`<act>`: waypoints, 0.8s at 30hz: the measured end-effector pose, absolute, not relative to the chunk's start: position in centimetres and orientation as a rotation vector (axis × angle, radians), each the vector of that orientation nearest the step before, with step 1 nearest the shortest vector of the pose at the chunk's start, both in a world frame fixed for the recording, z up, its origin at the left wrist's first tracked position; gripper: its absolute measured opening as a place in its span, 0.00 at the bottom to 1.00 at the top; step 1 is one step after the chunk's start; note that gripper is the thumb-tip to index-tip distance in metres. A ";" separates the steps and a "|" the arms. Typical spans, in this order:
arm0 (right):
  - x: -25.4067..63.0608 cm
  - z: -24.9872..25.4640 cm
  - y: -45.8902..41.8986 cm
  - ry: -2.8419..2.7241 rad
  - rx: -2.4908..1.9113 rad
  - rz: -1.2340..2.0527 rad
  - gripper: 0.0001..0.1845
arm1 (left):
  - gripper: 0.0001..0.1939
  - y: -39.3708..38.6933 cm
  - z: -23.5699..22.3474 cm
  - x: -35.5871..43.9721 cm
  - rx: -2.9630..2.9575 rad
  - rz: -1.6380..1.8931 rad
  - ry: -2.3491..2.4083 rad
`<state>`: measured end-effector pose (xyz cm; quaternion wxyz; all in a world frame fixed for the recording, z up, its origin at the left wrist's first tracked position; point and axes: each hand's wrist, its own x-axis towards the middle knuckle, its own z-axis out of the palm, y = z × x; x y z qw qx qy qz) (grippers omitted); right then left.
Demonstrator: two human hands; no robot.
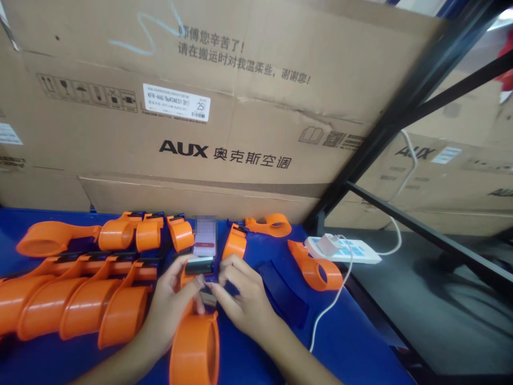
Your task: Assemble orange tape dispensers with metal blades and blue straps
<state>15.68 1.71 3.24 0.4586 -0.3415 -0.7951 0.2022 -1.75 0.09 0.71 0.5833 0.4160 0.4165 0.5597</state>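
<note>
An orange tape dispenser [194,350] stands in front of me, its toothed metal blade, black roller and a dark blue part at the far end. My left hand [173,297] is closed round that end, thumb near the roller. With thumb and forefinger pinched together, my right hand [242,297] grips the dispenser's edge by the blue part; exactly what lies between the fingertips is hidden. Just beyond the hands, a phone [205,243] leans with its screen lit. A smaller orange dispenser [234,241] is next to it.
Several large orange dispensers [122,315] line the left, with smaller ones [150,232] behind. Dark blue strips [284,294] lie at right. A white power strip [364,252] with a cable sits beside another dispenser [320,272]. Cartons [240,107] and a black metal frame [372,128] bound the blue table.
</note>
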 end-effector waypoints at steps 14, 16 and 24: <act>16.8 4.6 1.9 -2.219 -0.872 0.384 0.14 | 0.23 0.1 1.0 -1.6 0.962 1.244 0.961; 17.0 4.8 2.0 -2.254 -0.860 0.356 0.14 | 0.22 0.1 1.0 -1.5 0.974 1.228 0.960; 17.3 5.7 1.8 -2.316 -0.870 0.377 0.14 | 0.23 0.1 0.1 -1.5 1.005 1.192 0.950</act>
